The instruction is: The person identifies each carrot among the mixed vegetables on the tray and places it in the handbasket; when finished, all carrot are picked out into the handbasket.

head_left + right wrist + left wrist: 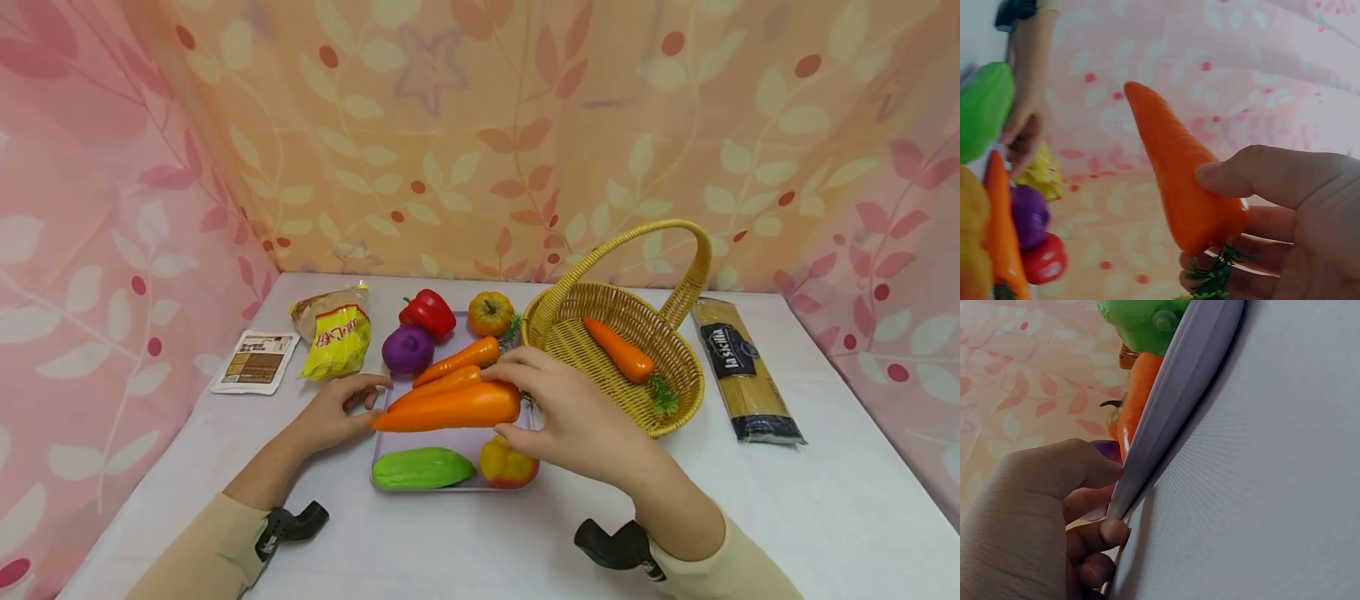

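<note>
My right hand holds a large orange carrot by its thick end, raised over the lavender tray. In the right wrist view the thumb presses on the carrot, fingers behind it, green leaves hanging below. At the tray's left edge, my left hand pinches the rim; the left wrist view shows its thumb on the tray wall. Two more carrots lie on the tray, partly hidden by the held one. Around them are a purple round vegetable, red pepper, small pumpkin, ridged green vegetable and yellow-red fruit.
To the tray's right stands a wicker basket with a tall handle and one carrot inside. Beyond it lies a pasta pack. At left are a yellow snack bag and a flat white packet. Patterned curtains surround the table.
</note>
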`<state>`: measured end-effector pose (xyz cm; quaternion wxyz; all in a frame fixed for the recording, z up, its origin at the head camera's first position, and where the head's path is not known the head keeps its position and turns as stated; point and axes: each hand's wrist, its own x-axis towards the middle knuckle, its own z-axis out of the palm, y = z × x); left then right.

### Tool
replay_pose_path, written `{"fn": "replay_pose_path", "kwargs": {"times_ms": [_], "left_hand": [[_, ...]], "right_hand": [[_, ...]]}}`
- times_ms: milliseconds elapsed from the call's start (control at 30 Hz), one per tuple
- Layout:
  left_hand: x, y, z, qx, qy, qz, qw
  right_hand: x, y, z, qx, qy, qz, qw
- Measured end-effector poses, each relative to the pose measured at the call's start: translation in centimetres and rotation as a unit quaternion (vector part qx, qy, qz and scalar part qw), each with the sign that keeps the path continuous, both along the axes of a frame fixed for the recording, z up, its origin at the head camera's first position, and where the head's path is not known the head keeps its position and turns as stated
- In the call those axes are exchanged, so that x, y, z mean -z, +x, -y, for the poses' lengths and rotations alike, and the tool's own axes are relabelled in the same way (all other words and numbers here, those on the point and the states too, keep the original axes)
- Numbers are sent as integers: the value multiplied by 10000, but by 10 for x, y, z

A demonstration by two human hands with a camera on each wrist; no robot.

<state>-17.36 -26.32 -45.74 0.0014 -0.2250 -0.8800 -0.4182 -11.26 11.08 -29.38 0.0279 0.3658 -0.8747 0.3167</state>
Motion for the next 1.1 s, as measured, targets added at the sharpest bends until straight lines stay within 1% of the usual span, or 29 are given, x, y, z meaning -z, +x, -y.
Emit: {"fn": "replay_pose_path", "kwargs": {"times_ms": [100,133,267,300,333,367,433,500,533,600,700,833,933,1000,1033,1100], "left_hand": [[-2,2,-2,-5,3,-61,10000],[-4,3,-3,-1,1,-71,10000],[-21,11,-11,40,18,-73,10000],[-21,11,-10,50,16,-87,9999],[-25,13,-12,49,4,-77,10000],[-27,14,-13,44,-1,-66,10000],[-21,11,-11,8,-13,-58,10000],[-12,7,-7,-23,-41,-51,10000],[-12,7,-8,-43,-59,-24,10000],[-2,2,-3,-65,-49,-25,10000],[1,0,0,-66,-47,-28,10000],[1,0,0,-79,-32,4,10000],[2,0,-1,-95,-44,43,9999],[3,0,-1,-108,-67,50,9999],[4,-1,-1,-113,-82,47,9999],[3,0,-1,-111,-65,67,9999]], "right_hand": [[-12,9,-15,52,-156,-208,9996],[-16,11,-20,95,-197,-289,9993],[-27,20,-41,341,-252,-752,9963],[-30,22,-46,408,-260,-896,9948],[-33,24,-52,494,-236,-1020,9933],[-35,26,-58,556,-253,-1138,9916],[-41,31,-69,691,-302,-1317,9884],[-45,35,-81,807,-335,-1472,9852],[-48,37,-87,891,-334,-1514,9839],[-50,40,-97,1067,-345,-1636,9801],[-51,41,-112,1406,-321,-1766,9737],[-48,37,-132,1890,-294,-1749,9658],[-45,31,-145,2325,-35,-1533,9604],[-43,25,-153,2674,268,-1186,9559],[-43,21,-156,2856,468,-989,9521],[-42,12,-160,3126,789,-505,9452]]}}
